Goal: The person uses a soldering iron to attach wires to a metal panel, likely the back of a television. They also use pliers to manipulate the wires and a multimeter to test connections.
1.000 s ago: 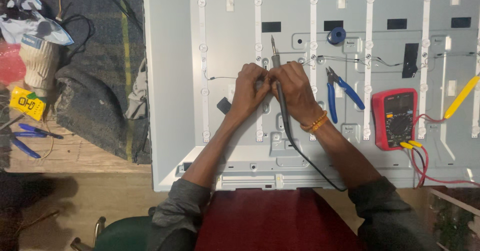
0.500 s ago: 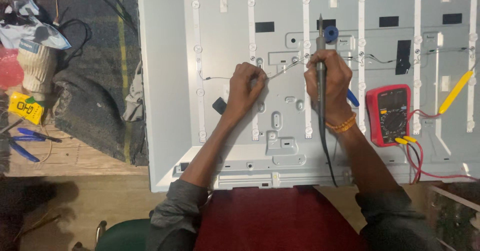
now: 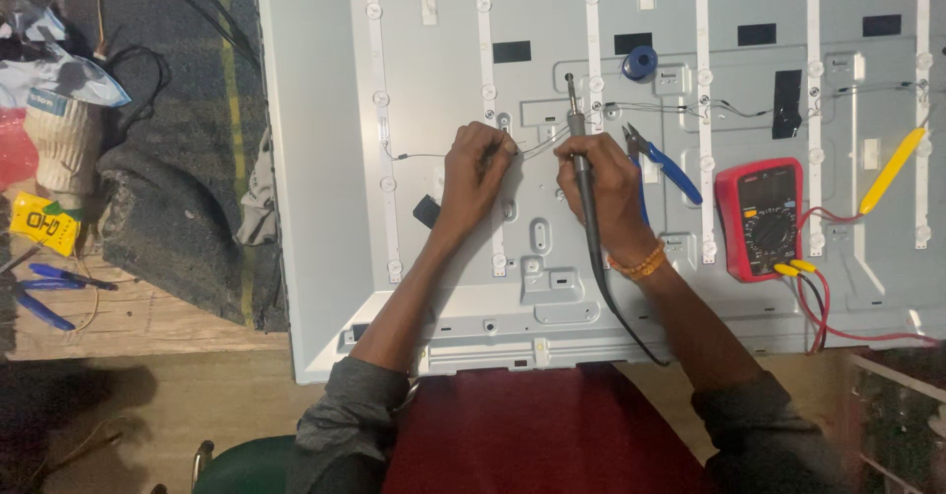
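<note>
Left hand [image 3: 475,174]: fingertips pinched on thin wire [image 3: 426,155] | Right hand [image 3: 603,184]: fist closed around soldering iron [image 3: 583,174], tip toward 12 o'clock | blue-handled pliers [image 3: 665,164] at 3 o'clock | red multimeter [image 3: 759,218] farther at 3 o'clock | white panel [image 3: 315,208] beneath

Head camera — overhead, facing down, close

The right hand [image 3: 601,184] gripped a soldering iron [image 3: 583,174] over the panel [image 3: 325,208]; the left hand [image 3: 475,174] lay just left of it, pinching a thin wire [image 3: 419,155]. Cutters [image 3: 662,164] lay just right of the right hand, a multimeter [image 3: 759,218] farther right, and a tape roll [image 3: 641,62] beyond it.
</note>
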